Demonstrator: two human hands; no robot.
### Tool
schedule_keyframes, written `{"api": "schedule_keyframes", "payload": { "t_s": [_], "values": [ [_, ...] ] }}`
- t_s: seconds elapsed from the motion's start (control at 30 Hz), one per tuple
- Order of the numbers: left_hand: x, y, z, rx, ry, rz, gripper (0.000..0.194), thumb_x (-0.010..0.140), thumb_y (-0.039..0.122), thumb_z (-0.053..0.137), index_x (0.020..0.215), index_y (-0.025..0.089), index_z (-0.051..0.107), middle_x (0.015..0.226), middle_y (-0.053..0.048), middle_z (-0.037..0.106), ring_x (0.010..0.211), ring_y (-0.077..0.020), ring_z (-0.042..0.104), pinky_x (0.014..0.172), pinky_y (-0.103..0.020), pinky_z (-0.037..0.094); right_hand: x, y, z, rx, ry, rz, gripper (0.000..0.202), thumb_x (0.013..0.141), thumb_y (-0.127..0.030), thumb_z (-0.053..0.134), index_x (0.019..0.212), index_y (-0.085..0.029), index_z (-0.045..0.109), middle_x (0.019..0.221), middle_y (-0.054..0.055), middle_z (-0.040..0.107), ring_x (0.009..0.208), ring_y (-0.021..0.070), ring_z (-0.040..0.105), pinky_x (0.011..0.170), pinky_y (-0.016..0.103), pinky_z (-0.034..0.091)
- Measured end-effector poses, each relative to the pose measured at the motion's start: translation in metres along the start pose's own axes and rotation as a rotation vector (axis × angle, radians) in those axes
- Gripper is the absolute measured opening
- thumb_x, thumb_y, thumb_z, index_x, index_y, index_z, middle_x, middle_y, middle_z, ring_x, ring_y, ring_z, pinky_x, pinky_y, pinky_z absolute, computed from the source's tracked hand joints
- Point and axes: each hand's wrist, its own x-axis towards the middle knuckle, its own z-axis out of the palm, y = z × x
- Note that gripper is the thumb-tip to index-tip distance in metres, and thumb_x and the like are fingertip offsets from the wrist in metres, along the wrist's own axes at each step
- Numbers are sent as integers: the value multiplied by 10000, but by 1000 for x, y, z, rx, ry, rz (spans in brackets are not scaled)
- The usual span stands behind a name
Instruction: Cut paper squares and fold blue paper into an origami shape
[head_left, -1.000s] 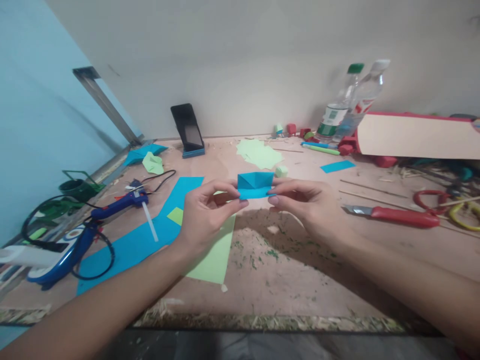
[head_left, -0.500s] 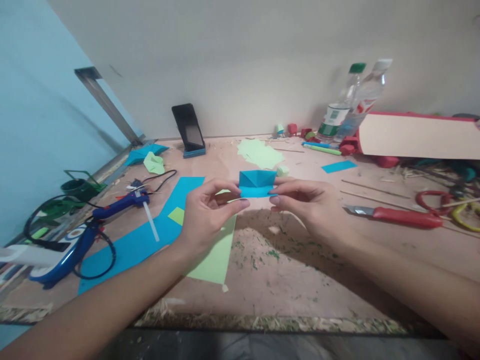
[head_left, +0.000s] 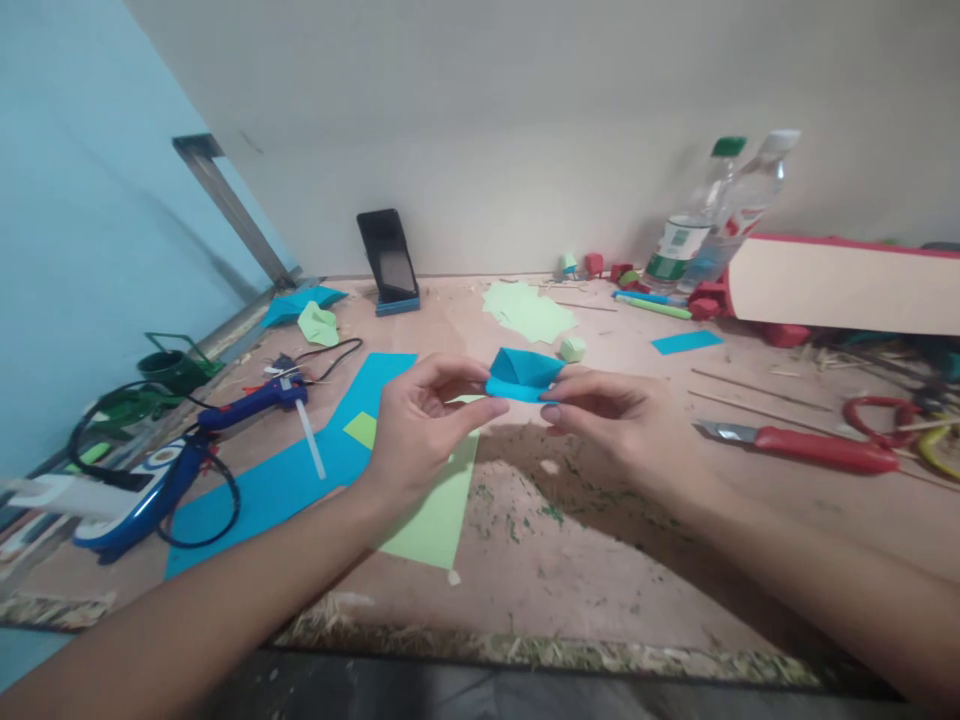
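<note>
A wood-toned worktop (head_left: 525,600) stretches from its shaving-strewn front edge to a pale wall (head_left: 480,130), with a person's bare forearms reaching in over it from the lower corners. A large blue sheet (head_left: 277,500) lies at left, partly beneath the left forearm, and a light green sheet (head_left: 435,525) sits just beside and below the left wrist. The left hand (head_left: 416,425) and right hand (head_left: 630,420) face each other near the middle, fingers closed on a small piece of folded blue paper (head_left: 525,372) held between them. Its long axis runs left to right, one end in each pinch, neither hand evidently nearer; a pointed fold stands up at the back, above a narrow rolled or flattened near edge. Whether the paper touches the worktop cannot be told. Well to the right of the right hand rests a red-handled utility knife (head_left: 825,448); well to the left, a blue glue gun (head_left: 247,402). A small green paper block (head_left: 572,349) sits just behind the paper's right end, and green shreds (head_left: 553,512) dot the shadowed stretch between the forearms.
</note>
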Motion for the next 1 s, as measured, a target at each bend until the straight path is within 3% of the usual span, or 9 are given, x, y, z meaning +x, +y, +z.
{"api": "schedule_keyframes", "payload": {
  "t_s": [0.17,0.33,0.5,0.63,0.73,0.83,1.0],
  "values": [
    [0,1,-1,-11,-21,-15,263,719,207,901,911,202,721,888,-19,766,868,-193,762,757,-287,639,-2,-4,3,-118,-120,-16,104,803,-282,847,902,-252,859,961,35,834,867,236,771,758,344,657],
    [-1,3,1,-34,-67,-75,440,674,201,933,1080,225,766,1122,-56,791,967,-206,764,777,-278,648,-3,-3,5,-186,-139,-29,131,868,-328,792,946,-250,861,995,44,837,916,264,775,795,373,650],
    [-1,1,1,-10,-64,-102,206,728,239,901,908,213,806,919,-35,813,845,-208,776,754,-308,661,-5,-3,5,-188,-225,-36,149,906,-341,756,978,-258,856,1096,56,818,1007,274,759,819,372,628],
    [-1,2,0,18,-59,-92,180,758,234,882,926,223,820,973,-44,821,903,-233,790,764,-326,672,-5,-5,2,-162,-202,-62,166,886,-364,797,775,-244,822,1240,77,784,1142,299,732,1036,453,553],
    [-3,4,0,25,-77,-89,183,763,214,873,941,224,830,983,-43,821,876,-225,791,757,-327,681,-3,-4,0,-116,-88,-81,275,867,-393,826,670,-230,724,1215,88,780,1157,294,721,1038,469,559],
    [-7,4,0,63,-123,-59,184,791,209,864,972,235,842,1017,-44,819,849,-203,781,774,-319,681,-3,-1,0,-21,-47,-98,234,810,-377,882,824,-240,693,1176,74,764,1133,270,718,973,452,610],
    [-14,1,0,80,-230,7,254,862,173,822,1083,298,841,1117,-29,798,950,-177,771,862,-289,669,-7,-3,4,-137,-176,-89,366,811,-303,864,1152,-253,741,1125,66,788,1051,253,750,906,418,639]
  ]
}}
